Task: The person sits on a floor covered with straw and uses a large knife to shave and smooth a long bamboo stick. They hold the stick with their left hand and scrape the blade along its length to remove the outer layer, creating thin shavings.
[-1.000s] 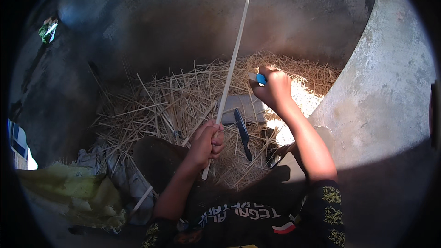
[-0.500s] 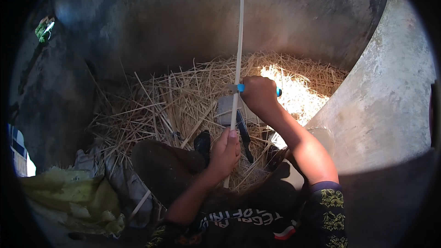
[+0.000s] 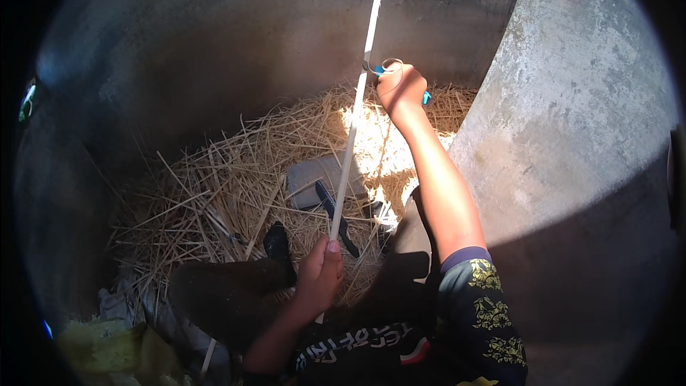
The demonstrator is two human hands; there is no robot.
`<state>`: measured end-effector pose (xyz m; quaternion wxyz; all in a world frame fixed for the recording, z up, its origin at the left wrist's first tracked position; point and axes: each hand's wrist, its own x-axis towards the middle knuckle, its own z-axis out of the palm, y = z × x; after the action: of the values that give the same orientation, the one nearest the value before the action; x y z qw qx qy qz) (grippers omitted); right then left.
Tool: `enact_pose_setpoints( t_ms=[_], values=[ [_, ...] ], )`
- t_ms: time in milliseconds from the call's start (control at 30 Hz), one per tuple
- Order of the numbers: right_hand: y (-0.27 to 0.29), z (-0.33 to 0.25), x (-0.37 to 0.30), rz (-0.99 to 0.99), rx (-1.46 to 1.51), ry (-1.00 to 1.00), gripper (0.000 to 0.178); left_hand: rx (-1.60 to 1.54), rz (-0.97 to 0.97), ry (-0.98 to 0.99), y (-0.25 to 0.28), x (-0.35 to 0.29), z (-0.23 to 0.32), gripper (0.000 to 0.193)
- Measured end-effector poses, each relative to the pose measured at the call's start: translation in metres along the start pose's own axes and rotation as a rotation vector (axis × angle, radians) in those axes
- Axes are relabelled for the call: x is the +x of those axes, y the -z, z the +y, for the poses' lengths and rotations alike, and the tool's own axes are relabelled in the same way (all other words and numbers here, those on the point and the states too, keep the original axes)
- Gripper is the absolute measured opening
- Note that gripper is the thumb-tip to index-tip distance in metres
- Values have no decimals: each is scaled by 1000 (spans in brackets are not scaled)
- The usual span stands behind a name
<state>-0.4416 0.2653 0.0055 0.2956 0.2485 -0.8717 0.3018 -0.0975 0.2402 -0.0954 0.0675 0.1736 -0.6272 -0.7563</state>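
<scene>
A long pale strip, which looks like bamboo, runs up from my lap past the top edge of the view. My left hand is closed round its lower part. Farther up, my right hand grips a small knife with a blue handle. Its blade lies across the strip, partly hidden by my fingers. A thin curled shaving hangs at the blade. Behind the strip, a long dark blade-shaped tool leans against a grey block.
Dry shavings pile up ahead of my crossed legs. A curved grey wall stands beyond them, and another pale, sunlit wall is close on the right. Yellow sacking lies at the lower left.
My right hand and the knife have slid up along the strip, away from my left hand, and a curled shaving now shows. The view has shifted toward the right.
</scene>
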Motion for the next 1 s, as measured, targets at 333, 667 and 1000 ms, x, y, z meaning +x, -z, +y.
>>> enact_pose_setpoints(
  t_ms=[333,667,1000],
  values=[
    [25,128,15,148,-134,-596,32,517,-190,67,-23,-40,-4,32],
    [23,136,11,107,-178,-531,28,514,-142,216,11,-84,-13,31],
    [-26,128,22,-208,254,-435,21,215,-76,302,39,-105,5,35]
  ],
)
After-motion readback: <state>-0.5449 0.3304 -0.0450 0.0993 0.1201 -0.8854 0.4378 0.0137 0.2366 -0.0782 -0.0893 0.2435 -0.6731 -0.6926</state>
